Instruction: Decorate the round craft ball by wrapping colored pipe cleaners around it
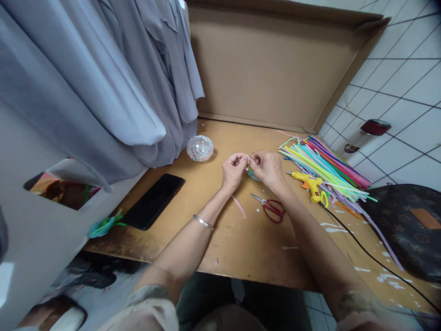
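Observation:
My left hand (234,171) and my right hand (267,169) meet over the middle of the wooden table, their fingertips pinched close together. Between them is a small pink piece (248,159), too small to make out well. A round greenish item (253,175) lies just beneath, partly hidden by my right hand. Red-handled scissors (272,209) rest below my right hand, and a pink strip (238,206) lies near my left wrist. The clear ball with coloured specks (200,148) sits to the left of my hands.
A yellow glue gun (310,185) with a black cord lies at the right, beside coloured pipe cleaners (327,165) and a dark patterned bag (406,225). A black phone (155,201) is at the left. Cardboard (275,69) stands behind; grey cloth (138,82) hangs at the left.

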Motion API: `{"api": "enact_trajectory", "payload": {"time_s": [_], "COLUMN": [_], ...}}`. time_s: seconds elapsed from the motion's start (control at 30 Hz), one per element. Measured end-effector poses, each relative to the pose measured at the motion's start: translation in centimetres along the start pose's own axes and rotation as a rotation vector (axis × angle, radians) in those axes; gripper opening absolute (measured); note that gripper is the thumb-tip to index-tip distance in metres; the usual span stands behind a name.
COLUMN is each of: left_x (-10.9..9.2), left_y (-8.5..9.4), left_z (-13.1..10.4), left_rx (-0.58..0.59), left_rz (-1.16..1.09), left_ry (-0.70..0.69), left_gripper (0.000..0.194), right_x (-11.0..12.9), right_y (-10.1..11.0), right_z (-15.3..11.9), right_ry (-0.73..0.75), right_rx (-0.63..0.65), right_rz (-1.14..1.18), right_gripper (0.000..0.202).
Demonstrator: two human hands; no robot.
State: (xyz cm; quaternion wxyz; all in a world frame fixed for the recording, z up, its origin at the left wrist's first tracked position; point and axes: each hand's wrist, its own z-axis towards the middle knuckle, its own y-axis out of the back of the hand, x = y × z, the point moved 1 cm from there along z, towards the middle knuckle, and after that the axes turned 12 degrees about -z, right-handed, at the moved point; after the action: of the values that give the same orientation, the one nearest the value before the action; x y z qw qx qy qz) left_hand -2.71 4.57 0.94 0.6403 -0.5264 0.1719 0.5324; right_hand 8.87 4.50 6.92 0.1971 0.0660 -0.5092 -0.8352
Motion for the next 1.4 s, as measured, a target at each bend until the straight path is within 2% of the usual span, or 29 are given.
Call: {"api": "enact_trajectory", "payload": {"time_s": [0.17, 0.37, 0.6, 0.73, 1.1, 1.4], "left_x": [0.0, 0.3, 0.5, 0.7, 0.6, 0.7], "left_y": [-0.1, -0.4, -0.4, -0.4, -0.4, -0.3], "left_z": [0.0, -0.1, -0.3, -0.4, -0.4, -0.4], "left_rx": [0.005, 0.014, 0.02, 0.018, 0.0, 0.014], "left_rz": [0.0, -0.005, -0.004, -0.01, -0.029, -0.018], "left_ry": [-0.015, 0.009, 0.009, 0.002, 0.005, 0.015], "left_gripper": [0.024, 0.027, 0.025, 0.025, 0.027, 0.029], "right_x": [-0.1, -0.2, 0.1, 0.3, 0.3, -0.4], "right_y": [-0.3, -0.4, -1.0, -0.7, -0.4, -1.4], "right_z": [0.2, 0.4, 0.5, 0.6, 0.5, 0.5], "right_ry": [-0.084, -0.267, -0.428, -0.482, -0.463, -0.288], "right_rx": [-0.045, -0.075, 0.025, 0.071, 0.051, -0.022], "right_rz": [0.182, 0.427, 0.811, 0.919, 0.911, 0.552], "right_gripper": [0.017, 0.014, 0.01, 0.007, 0.008, 0.013]}}
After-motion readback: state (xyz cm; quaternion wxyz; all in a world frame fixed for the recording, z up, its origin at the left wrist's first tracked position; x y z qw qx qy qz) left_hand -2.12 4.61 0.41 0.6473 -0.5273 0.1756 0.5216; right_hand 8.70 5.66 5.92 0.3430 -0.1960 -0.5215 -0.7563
